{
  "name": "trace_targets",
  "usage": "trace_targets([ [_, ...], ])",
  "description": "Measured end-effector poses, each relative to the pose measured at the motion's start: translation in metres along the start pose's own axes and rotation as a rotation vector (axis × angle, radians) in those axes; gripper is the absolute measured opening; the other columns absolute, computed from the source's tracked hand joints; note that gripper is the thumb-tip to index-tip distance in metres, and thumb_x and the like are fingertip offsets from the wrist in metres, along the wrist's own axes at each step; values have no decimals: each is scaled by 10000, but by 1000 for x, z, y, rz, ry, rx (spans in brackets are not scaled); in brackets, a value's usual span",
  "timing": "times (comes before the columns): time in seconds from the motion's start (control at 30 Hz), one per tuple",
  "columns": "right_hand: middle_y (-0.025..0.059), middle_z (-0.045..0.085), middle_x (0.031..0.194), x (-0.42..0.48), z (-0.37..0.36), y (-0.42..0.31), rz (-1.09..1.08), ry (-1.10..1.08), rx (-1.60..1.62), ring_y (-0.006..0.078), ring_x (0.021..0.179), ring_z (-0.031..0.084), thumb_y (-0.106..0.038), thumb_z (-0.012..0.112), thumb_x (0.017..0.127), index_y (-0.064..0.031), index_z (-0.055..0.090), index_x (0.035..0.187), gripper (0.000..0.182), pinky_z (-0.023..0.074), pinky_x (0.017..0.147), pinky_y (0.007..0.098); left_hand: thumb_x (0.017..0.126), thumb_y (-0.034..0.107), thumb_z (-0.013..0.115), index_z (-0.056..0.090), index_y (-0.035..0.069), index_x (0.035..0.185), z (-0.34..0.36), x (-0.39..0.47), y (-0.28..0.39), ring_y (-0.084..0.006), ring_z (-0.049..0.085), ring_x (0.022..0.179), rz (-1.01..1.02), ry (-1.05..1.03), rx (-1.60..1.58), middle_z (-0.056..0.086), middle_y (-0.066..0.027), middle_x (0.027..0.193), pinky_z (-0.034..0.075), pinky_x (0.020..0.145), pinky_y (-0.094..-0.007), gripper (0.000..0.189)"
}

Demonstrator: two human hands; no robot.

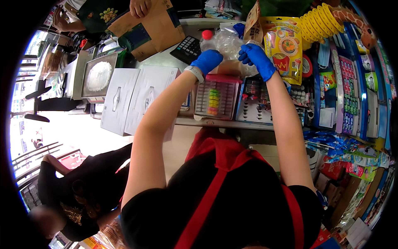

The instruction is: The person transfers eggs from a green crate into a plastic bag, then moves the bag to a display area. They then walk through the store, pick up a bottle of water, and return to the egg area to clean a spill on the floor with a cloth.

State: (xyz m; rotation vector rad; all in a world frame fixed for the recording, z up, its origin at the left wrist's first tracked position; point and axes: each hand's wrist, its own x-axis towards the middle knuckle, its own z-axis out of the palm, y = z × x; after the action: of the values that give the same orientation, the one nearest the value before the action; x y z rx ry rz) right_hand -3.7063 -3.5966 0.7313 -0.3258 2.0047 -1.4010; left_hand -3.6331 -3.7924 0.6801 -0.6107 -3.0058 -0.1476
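My left hand (pixel 209 61), in a blue glove, touches crumpled clear plastic (pixel 225 42) on the metal counter (pixel 164 59), with its fingers curled. To the right my right hand (pixel 256 60), gloved too, is at the plastic's other side, fingers bent; whether either hand grips it I cannot tell. A red cap (pixel 207 35) stands out at the plastic's left edge. Just left of my left hand lies a black calculator (pixel 187 49). Below my hands is a clear case with a pink edge (pixel 217 98), holding rows of small colored pieces. A yellow printed food package (pixel 284 49) is beside my right hand.
Two white boxes (pixel 119 99) and a metal scale pan (pixel 99 76) stand at left. Across the counter, a person's hand (pixel 140 7) rests on a brown paper bag (pixel 152 31). Another person (pixel 90 183) is at lower left. Blue shelving with packets (pixel 346 99) lines the right.
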Motion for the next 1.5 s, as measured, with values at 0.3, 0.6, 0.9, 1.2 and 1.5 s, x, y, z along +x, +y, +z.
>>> trace_targets([
  [0.3,93,598,643,34,21,-6,103,-182,-260,156,538,536,-324,406,839,-15,573,728,368,404,505,261,681,195,581,601,35,792,-41,-14,40,-313,592,716,-246,-193,-77,590,-185,734,479,618,-358,195],
  [0.6,136,606,741,46,49,23,133,-398,-966,235,648,580,-379,580,737,1,618,803,387,459,627,335,711,103,545,551,53,797,-13,-25,32,-310,587,686,-187,-122,-179,587,-158,735,468,593,-370,100],
  [0.9,77,585,611,97,25,134,125,-374,-495,197,511,550,-291,658,659,-76,640,709,222,451,523,324,714,130,571,531,80,844,-89,1,43,-357,544,686,94,46,-533,560,-161,739,436,563,-383,145],
  [1.2,175,596,676,-11,50,15,-216,134,-740,293,615,584,-393,572,707,-54,632,772,350,452,598,376,695,111,616,537,58,816,-199,-31,59,-267,534,623,-2,359,-395,542,-143,723,435,566,-285,154],
  [1.5,91,572,959,-325,104,130,-293,673,738,150,886,521,-146,555,775,-4,529,1039,301,409,794,277,742,38,592,532,16,914,-161,-121,288,-92,499,746,433,-482,-1227,541,-35,824,420,661,-228,183],
])
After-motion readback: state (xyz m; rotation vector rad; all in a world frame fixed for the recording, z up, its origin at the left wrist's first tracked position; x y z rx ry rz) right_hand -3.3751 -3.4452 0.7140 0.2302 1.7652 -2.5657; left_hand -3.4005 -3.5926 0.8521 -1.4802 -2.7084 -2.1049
